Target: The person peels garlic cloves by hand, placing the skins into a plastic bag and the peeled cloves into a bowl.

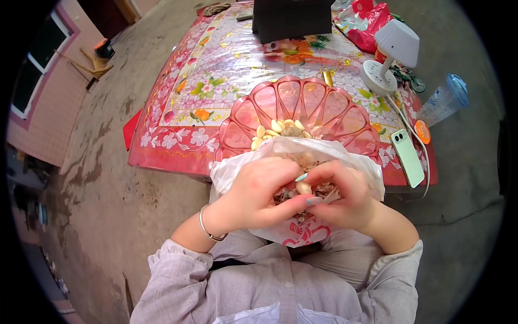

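Observation:
My left hand (256, 189) and my right hand (348, 191) meet over a white plastic bag (372, 170) with red print, which lies open on my lap. Between the fingertips of both hands is a pale garlic clove (304, 187), pinched from either side. Dry garlic skins (327, 190) fill the inside of the bag below my fingers. Just beyond it, a pink scalloped plastic tray (244, 114) holds several peeled garlic cloves (276, 126) and something brownish among them. The bag's edge covers the near part of the tray.
A flowered red cloth (183, 113) covers the table. To the right are a light green phone (408, 159), a white lamp (396, 43), a cable and a tumbler with a blue lid (448, 97). A black stand (293, 20) and a red bag (371, 24) are at the back.

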The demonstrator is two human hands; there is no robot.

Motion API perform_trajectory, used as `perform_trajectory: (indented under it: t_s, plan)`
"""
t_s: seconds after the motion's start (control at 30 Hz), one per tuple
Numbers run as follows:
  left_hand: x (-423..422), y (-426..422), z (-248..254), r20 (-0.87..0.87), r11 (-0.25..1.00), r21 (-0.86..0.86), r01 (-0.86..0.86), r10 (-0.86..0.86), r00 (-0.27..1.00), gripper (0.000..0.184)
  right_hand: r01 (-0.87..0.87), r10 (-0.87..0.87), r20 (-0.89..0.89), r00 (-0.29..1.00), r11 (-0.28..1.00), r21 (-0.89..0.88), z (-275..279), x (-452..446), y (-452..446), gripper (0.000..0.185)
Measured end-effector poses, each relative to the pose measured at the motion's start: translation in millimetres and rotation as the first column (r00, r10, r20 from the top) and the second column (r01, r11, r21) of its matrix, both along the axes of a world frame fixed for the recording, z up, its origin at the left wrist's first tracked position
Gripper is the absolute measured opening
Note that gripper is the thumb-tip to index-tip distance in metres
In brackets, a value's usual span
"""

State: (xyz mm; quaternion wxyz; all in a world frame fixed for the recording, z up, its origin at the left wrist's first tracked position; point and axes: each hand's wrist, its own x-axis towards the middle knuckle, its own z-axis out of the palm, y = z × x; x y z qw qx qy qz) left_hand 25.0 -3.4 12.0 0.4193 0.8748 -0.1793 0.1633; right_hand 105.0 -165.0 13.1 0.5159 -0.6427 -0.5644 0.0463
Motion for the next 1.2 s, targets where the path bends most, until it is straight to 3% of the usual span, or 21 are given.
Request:
perform_trajectory:
  t_s: [0.17, 0.23, 0.5, 0.7, 0.8, 0.87, 1.2]
  plan:
    - [0.9, 1.1, 0.7, -0.063, 0.999, -0.026, 0.045, -0.047, 0.997, 0.030, 0.048, -0.045, 0.049, 0.998, 0.997, -0.064, -3.9, 0.3, -1.9, 0.023]
    - [0.7, 0.9, 2.4, -0.081, 0.998, -0.043, 0.050, -0.053, 0.995, 0.030, 0.055, -0.062, 0.176, 0.982, 0.997, 0.049, -8.0, -0.1, -1.0, 0.019]
    - [3.5, 2.3, 1.4, -0.098, 0.995, -0.079, 0.064, -0.071, 0.993, 0.027, 0.086, -0.105, 0.170, 0.980, 0.989, 0.116, -7.2, -0.2, 0.6, 0.016]
    - [4.6, 1.7, -8.3, -0.007, 0.983, -0.176, 0.048, -0.050, 0.999, 0.021, 0.073, -0.084, 0.114, 0.990, 0.993, 0.095, -5.6, 0.2, 0.0, 0.016]
    - [4.0, 4.3, -5.5, -0.043, 0.987, -0.143, 0.075, -0.082, 0.996, 0.018, 0.096, -0.105, 0.119, 0.987, 0.992, 0.078, -3.0, -0.2, -0.5, 0.015]
    - [4.2, 3.6, -6.5, 0.033, 0.989, -0.117, 0.089, -0.086, 0.996, 0.015, 0.109, -0.116, 0.130, 0.985, 0.992, 0.061, -3.3, -0.2, -0.5, 0.015]
    - [3.8, 1.9, -5.1, 0.043, 0.998, 0.032, 0.050, -0.051, 0.998, 0.015, 0.095, -0.096, -0.060, 0.994, 0.995, -0.014, -3.3, 0.3, -0.9, 0.012]
